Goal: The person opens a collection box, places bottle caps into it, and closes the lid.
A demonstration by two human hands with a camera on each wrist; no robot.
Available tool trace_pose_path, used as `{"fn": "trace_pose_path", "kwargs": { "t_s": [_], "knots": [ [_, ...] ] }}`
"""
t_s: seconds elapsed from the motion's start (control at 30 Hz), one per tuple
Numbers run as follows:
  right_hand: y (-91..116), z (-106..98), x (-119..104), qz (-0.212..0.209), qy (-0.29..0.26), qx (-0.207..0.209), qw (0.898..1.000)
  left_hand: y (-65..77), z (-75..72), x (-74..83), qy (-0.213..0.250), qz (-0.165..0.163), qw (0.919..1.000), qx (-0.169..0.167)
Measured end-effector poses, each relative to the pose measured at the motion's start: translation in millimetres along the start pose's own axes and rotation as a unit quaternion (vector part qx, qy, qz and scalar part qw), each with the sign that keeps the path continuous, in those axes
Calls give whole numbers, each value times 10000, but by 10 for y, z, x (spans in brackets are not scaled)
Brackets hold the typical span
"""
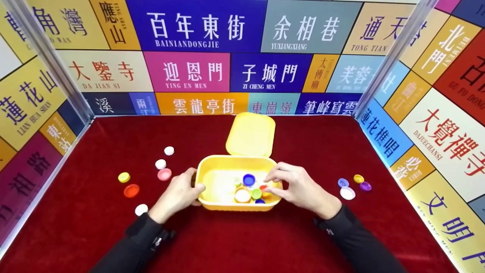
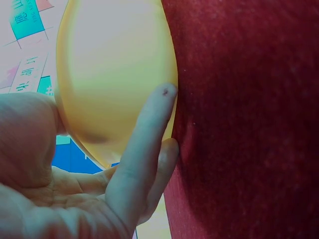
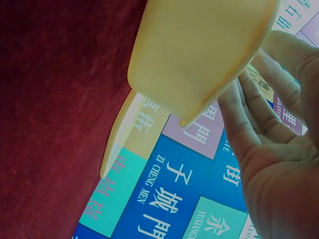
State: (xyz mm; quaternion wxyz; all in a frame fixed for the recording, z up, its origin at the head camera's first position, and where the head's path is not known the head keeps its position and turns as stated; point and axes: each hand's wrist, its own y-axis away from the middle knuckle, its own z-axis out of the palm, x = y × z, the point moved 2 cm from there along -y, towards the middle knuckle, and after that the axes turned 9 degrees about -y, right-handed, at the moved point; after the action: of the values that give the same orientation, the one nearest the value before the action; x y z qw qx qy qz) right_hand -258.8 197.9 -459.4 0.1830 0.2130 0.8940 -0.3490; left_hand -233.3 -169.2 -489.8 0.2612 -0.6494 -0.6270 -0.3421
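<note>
A yellow plastic box (image 1: 238,207) stands uncovered on the red cloth. My left hand (image 1: 183,188) grips its left end, thumb over the rim and fingers along the outer wall. Several bottle caps lie toward the box's right side, among them a blue cap (image 1: 249,179), a green cap (image 1: 256,194) and an orange-edged white cap (image 1: 242,195). Over the right rim reaches my right hand (image 1: 299,186), thumb and fingertips beside a red cap (image 1: 263,187). I cannot tell whether they pinch it. In the right wrist view the box wall (image 3: 199,55) hides the fingertips.
A yellow lid (image 1: 251,134) lies right behind the box. Left of the box, loose caps include a red cap (image 1: 131,190) and a pink cap (image 1: 164,174). At the right sits a small group with a purple cap (image 1: 365,186). Printed panels (image 1: 197,72) enclose the table's back and sides.
</note>
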Motion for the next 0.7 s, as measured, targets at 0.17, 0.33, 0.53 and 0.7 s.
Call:
{"fn": "trace_pose_path", "kwargs": {
  "t_s": [0.17, 0.33, 0.53, 0.7],
  "knots": [
    [-1, -13, -16, -146, -90, 7, 9999, 6, -1, 5, 32, -37, 10000, 10],
    [9, -52, -5, -106, -51, 28, 9999, -1, -1, 10, 66, -49, 10000, 8],
    [18, -111, -3, 66, -29, 78, 9999, -10, 11, 2, 43, -51, 10000, -16],
    [24, -159, -8, 39, -15, 152, 9999, -1, 6, 4, 44, -47, 10000, 1]
  ]
}}
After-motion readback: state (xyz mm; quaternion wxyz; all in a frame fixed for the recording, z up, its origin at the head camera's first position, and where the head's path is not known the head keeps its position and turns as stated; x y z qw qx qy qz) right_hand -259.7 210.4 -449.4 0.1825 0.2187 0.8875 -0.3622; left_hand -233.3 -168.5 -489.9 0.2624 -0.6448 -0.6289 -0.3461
